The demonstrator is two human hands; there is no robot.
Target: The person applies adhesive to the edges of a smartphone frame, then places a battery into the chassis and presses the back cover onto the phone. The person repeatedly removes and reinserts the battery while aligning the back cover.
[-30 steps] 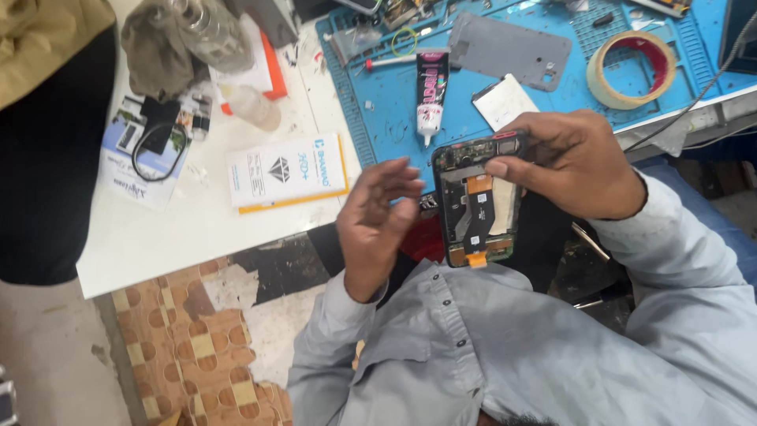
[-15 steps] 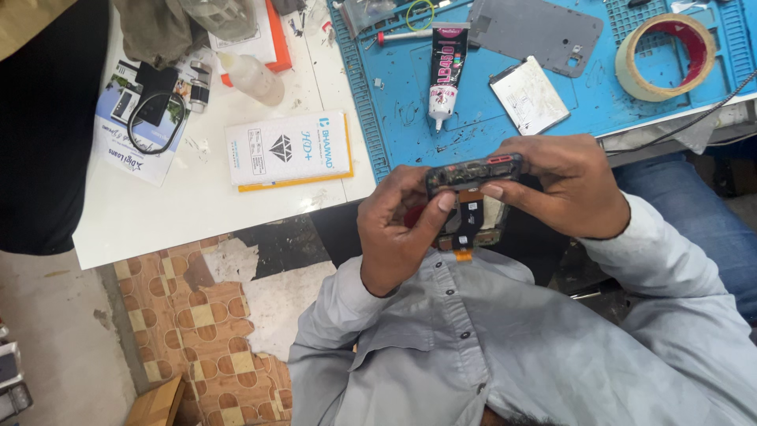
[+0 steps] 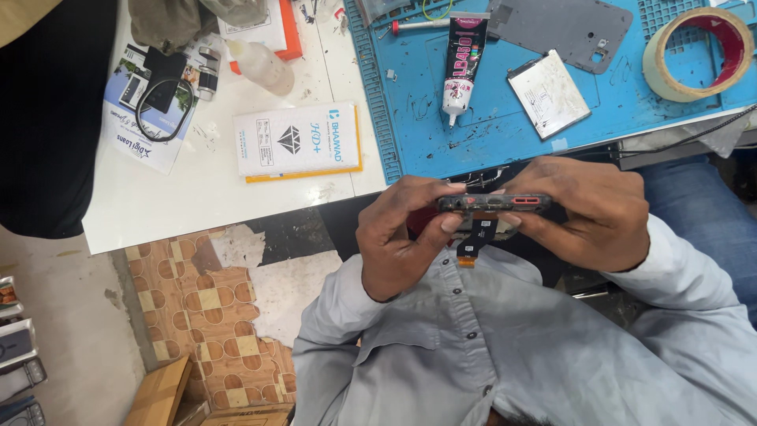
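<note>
Far left of the hands, on the white table [image 3: 197,205], lie one leaflet [image 3: 130,134] with a black cable loop on it, one small clear bottle [image 3: 262,68] and one white box [image 3: 298,140] with an orange edge.

The left hand [image 3: 402,237] pinches the left end of one opened phone [image 3: 495,203], thumb and fingertips closed on its edge. The phone is held edge-on between both hands, just above the person's grey shirt [image 3: 505,347], with one orange flex strip [image 3: 471,243] hanging beneath it.

Beyond the hands, on the blue mat [image 3: 599,102], there is one black glue tube [image 3: 461,63], one grey back cover [image 3: 561,25] and one silver battery [image 3: 548,93].

The right hand [image 3: 591,209] clasps the phone's right end, fingers curled over its top and thumb below. Beyond it to the right sits one roll of tape [image 3: 698,49].
</note>
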